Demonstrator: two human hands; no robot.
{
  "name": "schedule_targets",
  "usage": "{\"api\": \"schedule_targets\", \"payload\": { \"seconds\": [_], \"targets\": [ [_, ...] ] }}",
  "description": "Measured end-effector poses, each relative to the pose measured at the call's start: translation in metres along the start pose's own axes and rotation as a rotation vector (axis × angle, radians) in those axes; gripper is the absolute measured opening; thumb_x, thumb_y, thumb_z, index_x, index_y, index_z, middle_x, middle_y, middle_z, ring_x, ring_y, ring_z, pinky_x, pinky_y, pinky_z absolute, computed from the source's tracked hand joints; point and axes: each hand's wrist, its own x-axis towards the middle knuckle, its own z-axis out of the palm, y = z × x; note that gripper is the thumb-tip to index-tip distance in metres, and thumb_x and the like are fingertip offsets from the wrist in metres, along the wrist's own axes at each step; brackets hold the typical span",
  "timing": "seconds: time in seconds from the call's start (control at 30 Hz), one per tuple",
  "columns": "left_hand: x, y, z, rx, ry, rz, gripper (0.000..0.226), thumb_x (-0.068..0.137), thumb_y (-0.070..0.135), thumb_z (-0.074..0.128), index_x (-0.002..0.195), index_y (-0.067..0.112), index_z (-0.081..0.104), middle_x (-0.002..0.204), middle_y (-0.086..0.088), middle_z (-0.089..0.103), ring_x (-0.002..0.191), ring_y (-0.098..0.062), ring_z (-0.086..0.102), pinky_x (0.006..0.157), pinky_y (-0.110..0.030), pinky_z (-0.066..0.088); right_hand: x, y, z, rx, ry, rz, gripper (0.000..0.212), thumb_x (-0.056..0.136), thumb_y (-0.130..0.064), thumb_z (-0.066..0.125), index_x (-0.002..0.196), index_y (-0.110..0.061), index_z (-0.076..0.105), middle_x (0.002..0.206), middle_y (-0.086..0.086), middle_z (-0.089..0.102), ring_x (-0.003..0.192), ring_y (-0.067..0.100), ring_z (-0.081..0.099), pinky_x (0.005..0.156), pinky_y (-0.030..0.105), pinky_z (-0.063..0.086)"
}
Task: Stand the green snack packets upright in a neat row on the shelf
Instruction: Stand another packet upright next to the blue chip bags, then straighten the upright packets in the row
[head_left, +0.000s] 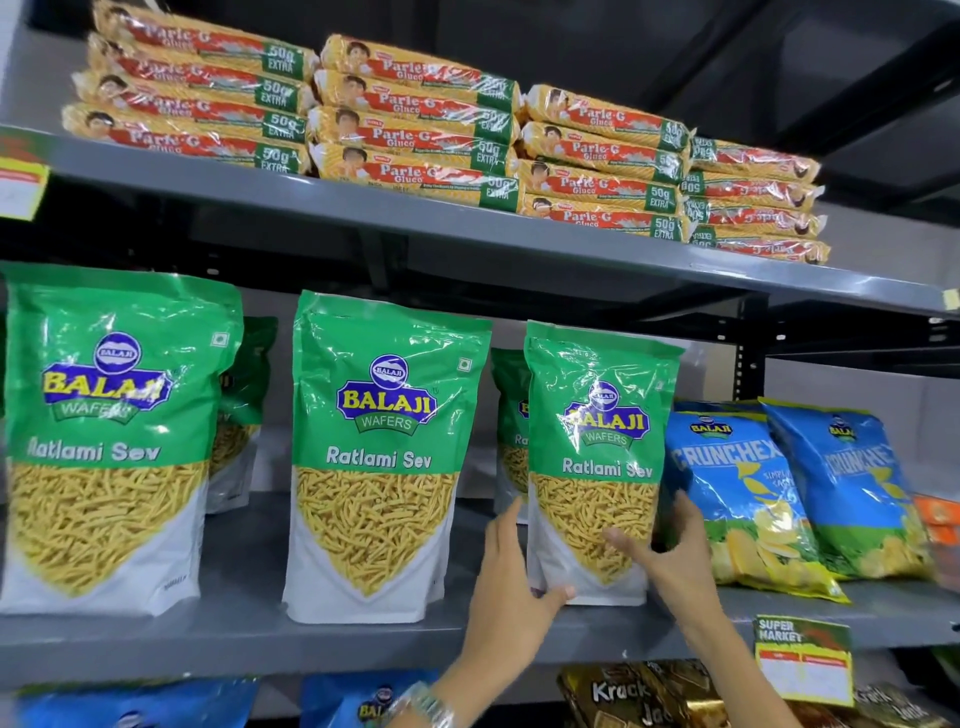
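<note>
- Third green packet (597, 457) stands upright on the shelf (260, 618), rightmost in the row, long axis vertical.
- Left hand (511, 587) and right hand (670, 551) flank its base — both grips clasp it.

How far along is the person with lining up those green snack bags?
Done: two glossy green Ratlami Sev pouches, left and middle, stand upright at the grey metal shelf front. In hand: left hand and right hand grip the third green pouch, which tilts slightly. Left: squaring it up; pouches behind look partly hidden.
</note>
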Motion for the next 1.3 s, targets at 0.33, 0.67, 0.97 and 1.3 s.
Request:
{"api": "schedule_targets", "payload": {
  "seconds": [0.33, 0.67, 0.97, 1.3],
  "targets": [
    [-0.031, -0.024, -0.118, -0.140, 0.747, 0.101, 0.059, 0.075, 0.035, 0.066, 0.123, 0.042, 0.034, 0.135, 0.001, 0.037, 0.126, -0.009, 0.037, 0.105, -0.013, 0.026, -0.056, -0.058, 0.106, -0.044, -0.438, -0.216, 0.090, 0.057, -0.049, 0.080, 0.130, -0.030, 0.031, 0.127, -0.009, 0.047, 0.109, 0.007, 0.051, 0.096, 0.030, 0.044],
    [-0.013, -0.063, -0.198, -0.045, 0.013, -0.293, 0.138, 0.031, 0.056, 0.085, 0.143, 0.019, 0.014, 0.134, 0.004, 0.037, 0.118, -0.014, 0.041, 0.101, -0.032, 0.035, -0.060, -0.043, 0.159, 0.123, -0.643, -0.026, 0.084, 0.053, -0.039, 0.086, 0.121, -0.029, 0.038, 0.118, -0.018, 0.054, 0.113, 0.006, 0.052, 0.091, 0.017, 0.043],
    [-0.008, -0.063, -0.198, -0.047, -0.015, -0.292, 0.110, 0.028, 0.068, 0.078, 0.120, 0.037, 0.027, 0.116, 0.017, 0.047, 0.113, -0.015, 0.049, 0.095, -0.030, 0.041, -0.050, -0.037, 0.161, 0.157, -0.650, 0.016, 0.074, 0.049, -0.037, 0.088, 0.107, -0.035, 0.042, 0.116, -0.015, 0.057, 0.110, 0.006, 0.054, 0.096, 0.029, 0.045],
    [-0.006, -0.066, -0.193, -0.065, 0.006, -0.253, 0.085, 0.030, 0.065, 0.079, 0.101, 0.052, 0.034, 0.111, 0.026, 0.051, 0.101, 0.004, 0.053, 0.077, -0.014, 0.045, -0.043, -0.025, 0.162, 0.208, -0.644, 0.031, 0.090, 0.033, -0.051, 0.089, 0.108, -0.033, 0.044, 0.120, -0.009, 0.059, 0.112, 0.010, 0.056, 0.102, 0.039, 0.044]
  ]
}}
